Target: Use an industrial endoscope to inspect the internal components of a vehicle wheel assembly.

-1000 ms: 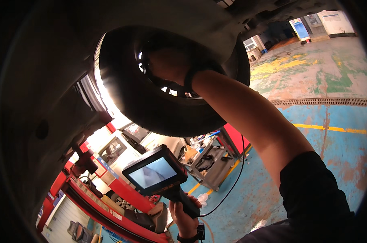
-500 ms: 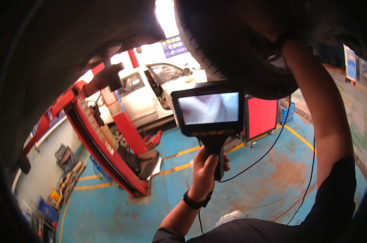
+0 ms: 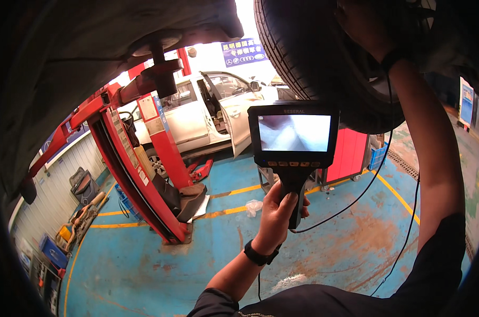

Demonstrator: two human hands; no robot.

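Observation:
My left hand (image 3: 278,214) is wrapped round the black pistol handle of an inspection camera (image 3: 294,133). Its lit screen faces me and shows a pale, blurry, whitish-blue picture. From the handle's base a thin black cable (image 3: 390,113) curves right and up toward my right wrist. My right hand (image 3: 363,26) reaches high, in deep shadow at the inner side of a raised car wheel (image 3: 281,47). The fingers there are too dark to make out, and so is anything in them. Both wrists carry a dark band.
Overhead spreads the dark underside (image 3: 91,58) of a lifted car, with a lift pad (image 3: 163,71) under it. At left stands a red lift post (image 3: 128,174). Behind are a white car (image 3: 192,116) with an open door and a red tool cabinet (image 3: 346,154). More cable hangs at right.
The camera has shifted right and slightly up within the view, and its screen picture differs. My view has turned a little, showing more of the white car. The left hand keeps its hold.

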